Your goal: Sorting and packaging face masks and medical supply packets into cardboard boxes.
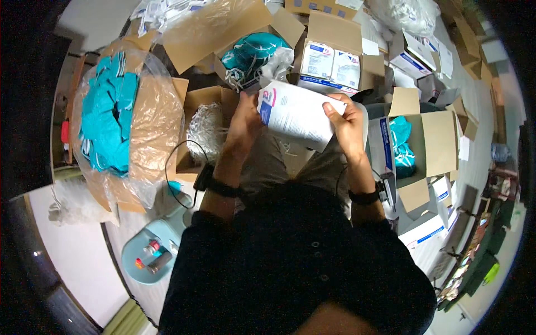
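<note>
A small white box (298,114) with a blue band and printed text is held up in front of my lap, tilted down to the right. My left hand (245,118) grips its left end, with the fingers partly hidden behind it. At the right end my right hand (349,124) is closed on it, thumb lying on the printed face. Just beyond, an open carton (335,30) holds two similar white packs (318,60). Beside my left forearm stands a brown carton (192,99) with a heap of white straps (205,131).
At left, teal folded pieces (109,117) fill a plastic-lined carton (156,120). More teal items (254,50) lie in a far carton, others (401,142) in an open box at right. A pale blue bin (131,251) with bottles stands lower left. A cable (170,162) loops by my left wrist.
</note>
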Available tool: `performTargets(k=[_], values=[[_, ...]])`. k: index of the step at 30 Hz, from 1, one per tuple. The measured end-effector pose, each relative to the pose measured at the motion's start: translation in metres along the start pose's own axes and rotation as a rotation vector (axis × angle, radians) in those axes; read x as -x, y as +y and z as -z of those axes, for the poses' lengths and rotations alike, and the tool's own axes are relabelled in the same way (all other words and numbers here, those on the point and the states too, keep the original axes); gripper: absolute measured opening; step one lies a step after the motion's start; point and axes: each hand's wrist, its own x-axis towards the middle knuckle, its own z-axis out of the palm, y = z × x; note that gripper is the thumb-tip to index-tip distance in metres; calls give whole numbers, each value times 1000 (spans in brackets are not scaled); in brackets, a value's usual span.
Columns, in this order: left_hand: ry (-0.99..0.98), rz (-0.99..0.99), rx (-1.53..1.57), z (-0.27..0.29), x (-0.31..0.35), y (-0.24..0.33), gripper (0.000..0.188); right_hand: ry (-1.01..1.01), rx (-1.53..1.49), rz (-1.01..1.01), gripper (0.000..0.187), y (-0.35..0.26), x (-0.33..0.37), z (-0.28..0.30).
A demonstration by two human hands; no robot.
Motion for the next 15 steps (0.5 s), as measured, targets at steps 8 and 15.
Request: performTargets(k=[8,15], values=[[-22,239,541,-18,-21,-72,58,237,175,295,40,-13,9,-18],[54,241,653,-3,-23,-105,57,186,525,381,20,-29,31,-24]])
